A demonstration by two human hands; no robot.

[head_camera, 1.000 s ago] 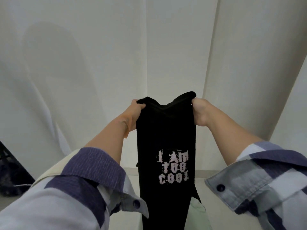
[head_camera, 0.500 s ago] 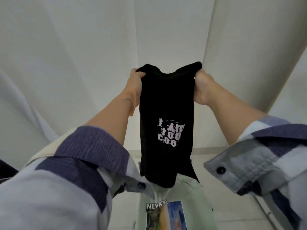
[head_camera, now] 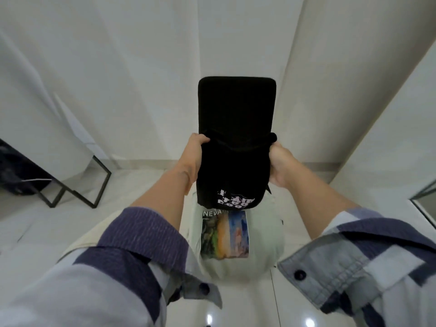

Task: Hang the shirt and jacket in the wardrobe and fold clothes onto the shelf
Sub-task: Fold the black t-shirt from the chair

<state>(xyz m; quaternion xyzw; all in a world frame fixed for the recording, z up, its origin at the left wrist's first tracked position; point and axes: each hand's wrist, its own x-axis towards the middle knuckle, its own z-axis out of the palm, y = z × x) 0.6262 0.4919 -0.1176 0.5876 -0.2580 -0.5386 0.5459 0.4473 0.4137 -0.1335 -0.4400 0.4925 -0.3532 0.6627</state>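
Both hands hold a folded black T-shirt [head_camera: 236, 138] out in front of the person: the left hand [head_camera: 194, 149] grips its left edge, the right hand [head_camera: 279, 164] its right edge. It hangs above a pale green printed T-shirt [head_camera: 236, 244].

A black T-shirt [head_camera: 236, 147], folded into a narrow strip with white print near its lower end, is held up in the middle of the frame. Below it, in the lower middle, lies a pale green T-shirt [head_camera: 262, 246] with a colourful picture print.
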